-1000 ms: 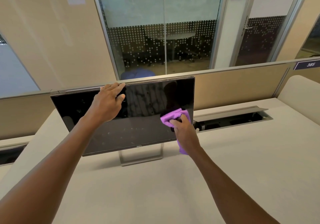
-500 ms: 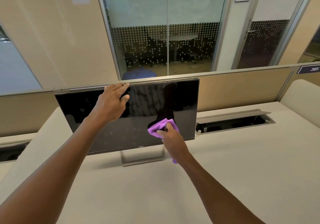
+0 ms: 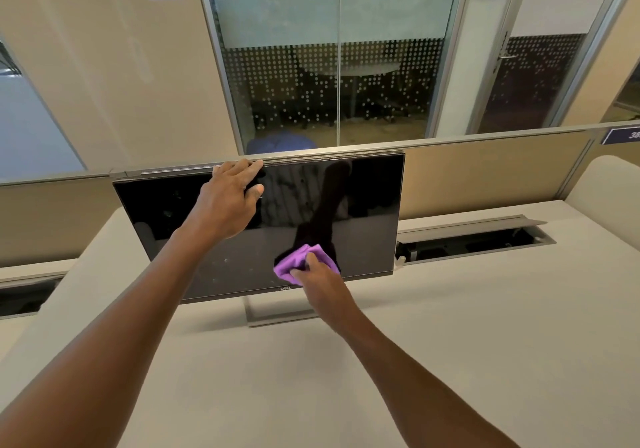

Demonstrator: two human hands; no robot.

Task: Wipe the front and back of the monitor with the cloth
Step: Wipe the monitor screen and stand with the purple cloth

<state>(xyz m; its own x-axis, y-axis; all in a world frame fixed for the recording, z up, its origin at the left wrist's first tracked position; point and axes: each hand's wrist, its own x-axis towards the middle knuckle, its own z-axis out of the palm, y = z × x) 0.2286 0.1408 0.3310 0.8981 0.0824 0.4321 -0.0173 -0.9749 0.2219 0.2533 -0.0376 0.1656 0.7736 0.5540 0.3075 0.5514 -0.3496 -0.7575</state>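
A black flat monitor [image 3: 367, 205] on a silver stand [image 3: 273, 316] stands on the pale desk, its dark screen facing me. My left hand [image 3: 227, 205] grips the monitor's top edge left of centre, fingers curled over the rim and thumb on the glass. My right hand [image 3: 318, 281] presses a bunched purple cloth [image 3: 294, 264] against the lower middle of the screen, just above the bottom bezel. The back of the monitor is hidden.
The pale desk [image 3: 485, 343] stretches toward me and to the right. An open cable tray slot [image 3: 474, 243] lies right of the monitor. A beige partition [image 3: 485, 174] runs behind the desk, with glass walls beyond. A second slot [image 3: 20, 298] sits at far left.
My right hand has slid the purple cloth leftward along the lower screen, from near the right edge to the lower middle. My left hand has kept its hold on the top edge.
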